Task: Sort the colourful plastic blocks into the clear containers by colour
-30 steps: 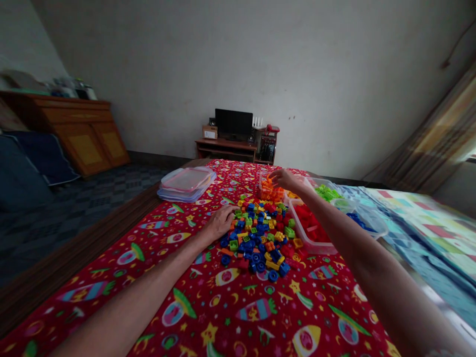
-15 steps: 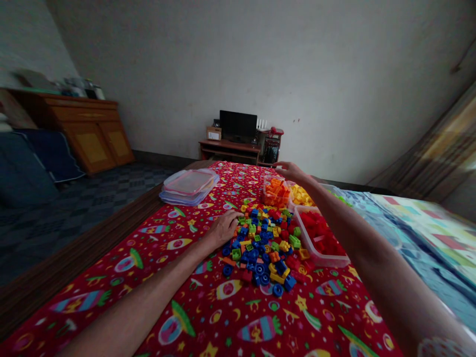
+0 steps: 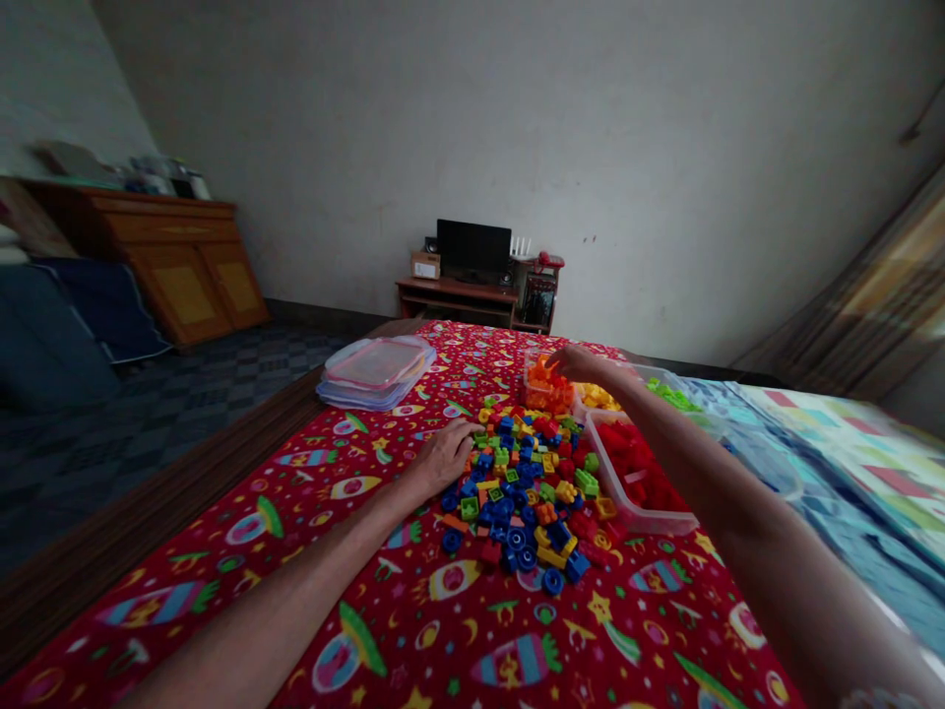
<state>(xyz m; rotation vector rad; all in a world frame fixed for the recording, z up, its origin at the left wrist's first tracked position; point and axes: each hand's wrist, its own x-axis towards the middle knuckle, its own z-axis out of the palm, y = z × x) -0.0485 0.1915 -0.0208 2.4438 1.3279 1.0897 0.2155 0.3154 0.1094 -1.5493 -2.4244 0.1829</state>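
Observation:
My left hand (image 3: 445, 456) rests on the cloth at the left edge of a pile of mixed toy building bricks (image 3: 509, 492), fingers loosely spread and touching the nearest bricks. No brick shows in its grasp. Over the clear box of orange bricks (image 3: 550, 396), my right hand (image 3: 577, 362) reaches with its fingers bent downward and apart. I see nothing held in it, though the fingertips overlap the orange bricks behind. Yellow bricks (image 3: 597, 396) lie in a box partly covered by my right forearm. Nearer stands a clear box of red bricks (image 3: 635, 463).
Stacked clear lids (image 3: 376, 372) lie on the red patterned cloth (image 3: 295, 551) at the left. Beyond my right forearm are green bricks (image 3: 671, 394) in another clear box. A monitor (image 3: 473, 246) stands on a desk against the far wall.
My right hand has come down and slightly toward me, from beyond the boxes to over the orange bricks. The green bricks show more now. My left hand stays in place.

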